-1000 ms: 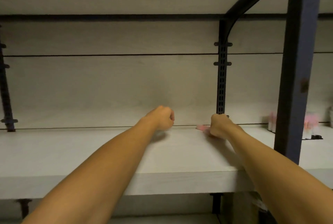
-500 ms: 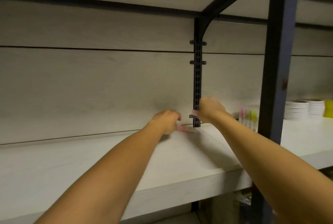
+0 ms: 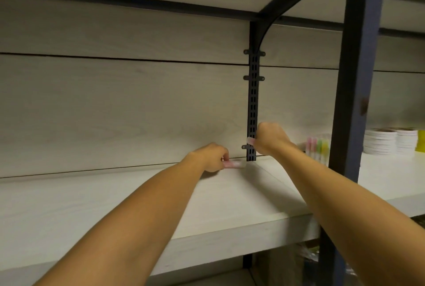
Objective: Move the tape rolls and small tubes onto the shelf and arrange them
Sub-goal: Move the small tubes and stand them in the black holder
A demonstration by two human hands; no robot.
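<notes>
Two hands clenched — left hand (image 3: pixel 212 156) grasping pink tube (image 3: pixel 233 165) on shelf (image 3: pixel 115 205); right hand (image 3: pixel 271 140) grasping second tube (image 3: pixel 250 140).

Both arms are stretched forward to mid-frame. The left hand (image 3: pixel 212 156) is closed low; the right hand (image 3: pixel 271 140) is fisted slightly higher.

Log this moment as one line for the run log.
left hand: laying pink tube on shelf | right hand: holding another tube raised

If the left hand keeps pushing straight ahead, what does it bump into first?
Probably the pale wooden back panel just behind the left hand, which holds a small pink tube low over the shelf; depth is hard to judge.
</notes>
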